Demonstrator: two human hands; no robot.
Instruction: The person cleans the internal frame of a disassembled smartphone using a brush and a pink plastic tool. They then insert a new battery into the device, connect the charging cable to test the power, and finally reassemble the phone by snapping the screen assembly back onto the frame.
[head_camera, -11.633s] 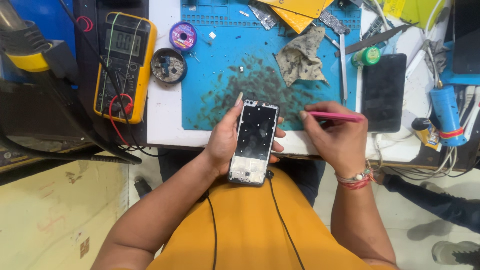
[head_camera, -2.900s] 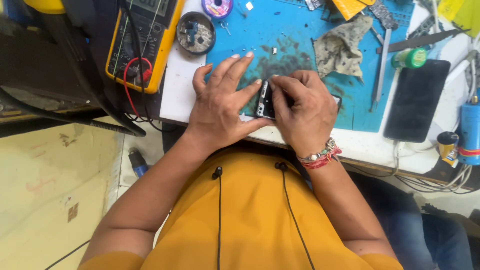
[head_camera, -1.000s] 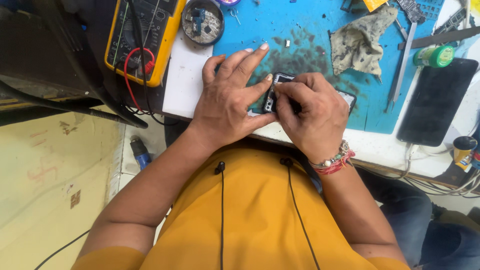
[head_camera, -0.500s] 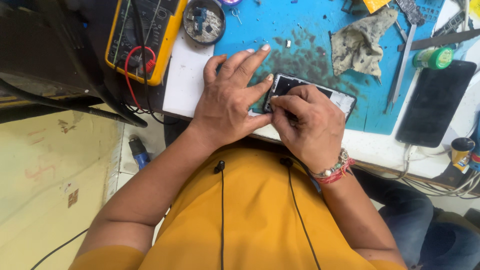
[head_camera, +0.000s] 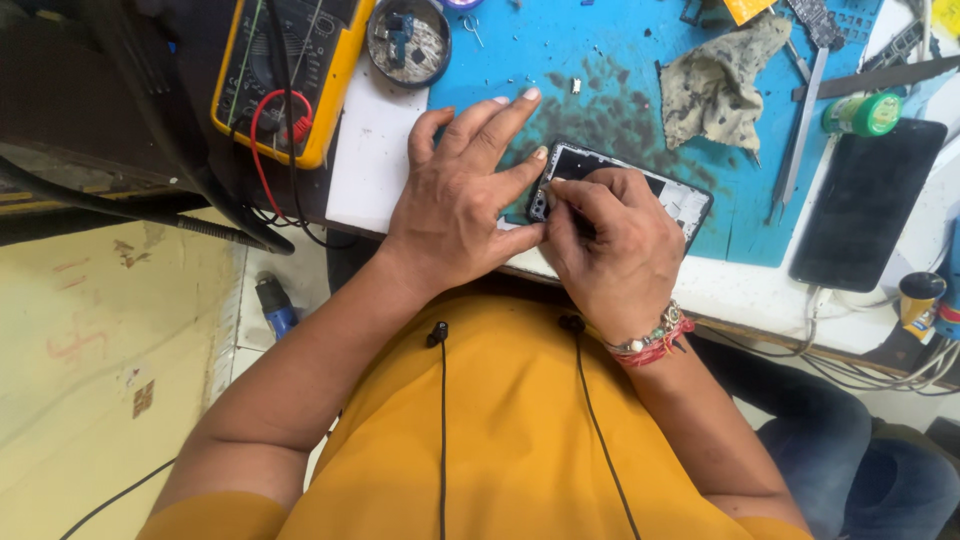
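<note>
An opened black phone lies flat on the blue work mat near the table's front edge, its insides facing up. My left hand rests on its left end, fingers spread, thumb and forefinger pinning the corner. My right hand lies over the phone's middle, its fingertips pinched at the top left corner by the camera opening. Whether something small is between those fingertips is hidden. Most of the phone is covered by the right hand.
A yellow multimeter with red and black leads sits at the back left. A round dish of small parts, a grey rag, tweezers, a green-capped bottle and a black screen panel lie around the mat.
The phone, held up over my lap at first, now lies flat on the mat. In the last second my right hand slid from its left corner toward its middle.
</note>
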